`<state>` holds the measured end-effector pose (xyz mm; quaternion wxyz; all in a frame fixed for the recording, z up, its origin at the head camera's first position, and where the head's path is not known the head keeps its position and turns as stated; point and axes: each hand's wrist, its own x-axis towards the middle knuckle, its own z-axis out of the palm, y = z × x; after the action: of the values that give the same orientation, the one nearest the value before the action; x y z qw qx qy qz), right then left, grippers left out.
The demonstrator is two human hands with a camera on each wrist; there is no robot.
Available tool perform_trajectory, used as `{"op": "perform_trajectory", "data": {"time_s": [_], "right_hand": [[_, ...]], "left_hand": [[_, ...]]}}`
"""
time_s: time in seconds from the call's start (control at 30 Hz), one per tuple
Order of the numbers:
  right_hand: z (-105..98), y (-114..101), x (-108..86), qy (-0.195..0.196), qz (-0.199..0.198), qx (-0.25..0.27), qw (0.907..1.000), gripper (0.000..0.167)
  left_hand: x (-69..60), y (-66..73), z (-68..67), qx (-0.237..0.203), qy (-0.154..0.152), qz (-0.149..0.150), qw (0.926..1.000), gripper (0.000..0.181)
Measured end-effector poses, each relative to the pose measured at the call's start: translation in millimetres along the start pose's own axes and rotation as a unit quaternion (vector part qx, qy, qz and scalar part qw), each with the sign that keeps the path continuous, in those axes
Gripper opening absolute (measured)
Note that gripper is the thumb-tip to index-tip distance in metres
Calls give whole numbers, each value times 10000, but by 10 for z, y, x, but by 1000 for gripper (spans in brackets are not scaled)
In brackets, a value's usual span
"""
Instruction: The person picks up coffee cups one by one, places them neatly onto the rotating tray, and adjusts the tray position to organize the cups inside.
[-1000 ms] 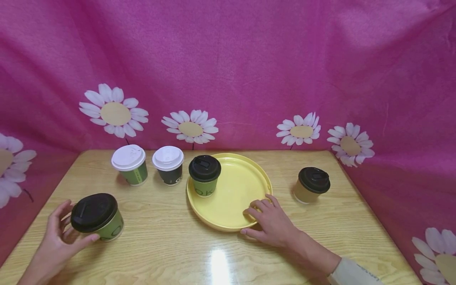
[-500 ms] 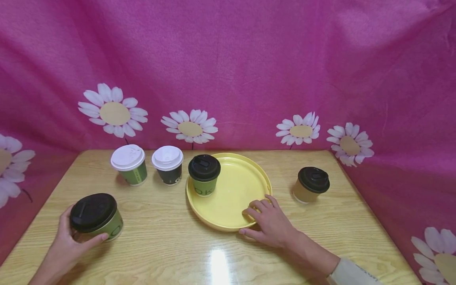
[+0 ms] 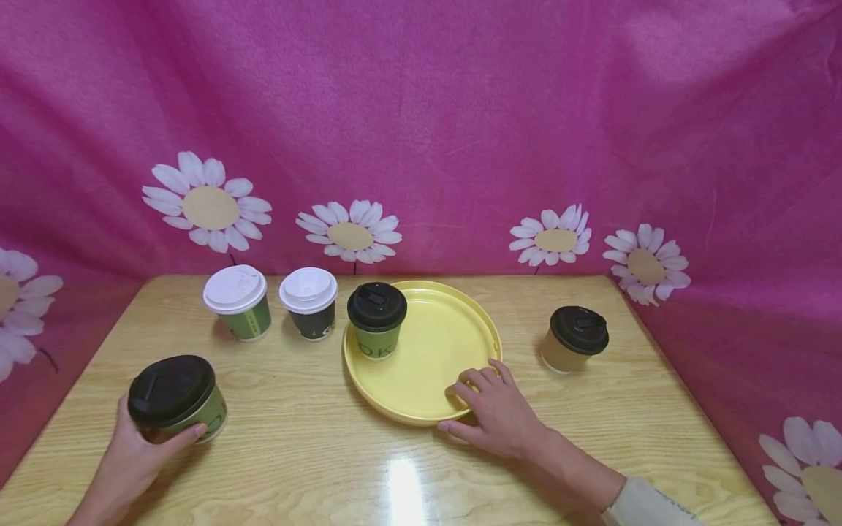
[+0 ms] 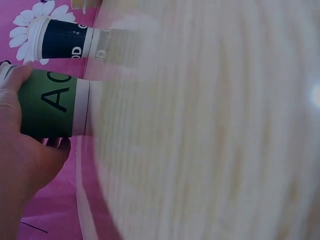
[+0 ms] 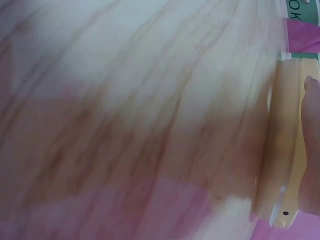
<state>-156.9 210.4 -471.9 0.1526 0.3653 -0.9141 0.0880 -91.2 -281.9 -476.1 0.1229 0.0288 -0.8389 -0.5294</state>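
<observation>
My left hand (image 3: 134, 454) holds a green paper coffee cup (image 3: 209, 415) with a black lid at the table's left. The thumb lies along its near side; the other fingers are mostly hidden behind it. In the left wrist view the cup (image 4: 50, 105) stands upright, its base at the tabletop. My right hand (image 3: 495, 413) grips the near right rim of a round yellow tray (image 3: 427, 380), thumb outside and fingers over the inner side. On the tray's left part stands another green coffee cup (image 3: 377, 342) with a black lid.
Behind the left hand stand a green cup (image 3: 250, 321) and a dark cup (image 3: 314, 323), both with white lids. A tan cup (image 3: 564, 354) with a black lid stands right of the tray. A pink flowered cloth (image 3: 421, 131) hangs behind the wooden table (image 3: 296, 453).
My left hand has moved in to the right and closed round the green cup. The right hand stays on the tray's rim, and the cups have kept their places.
</observation>
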Motion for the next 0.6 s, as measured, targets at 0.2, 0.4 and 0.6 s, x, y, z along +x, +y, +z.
{"op": "perform_trajectory", "data": {"time_s": [0.2,0.4,0.6], "right_hand": [[9,-35,-1,-71,124,-18,9999,51],[12,-52,0,-138,225,-51,9996,53],[6,-50,0,-225,286,-44,9993,53]], "left_hand": [[4,-25,10,133,26,-367,9992,91],[-2,17,22,201,91,-557,9982,90],[-12,205,115,-174,-11,-149,9997,88]]}}
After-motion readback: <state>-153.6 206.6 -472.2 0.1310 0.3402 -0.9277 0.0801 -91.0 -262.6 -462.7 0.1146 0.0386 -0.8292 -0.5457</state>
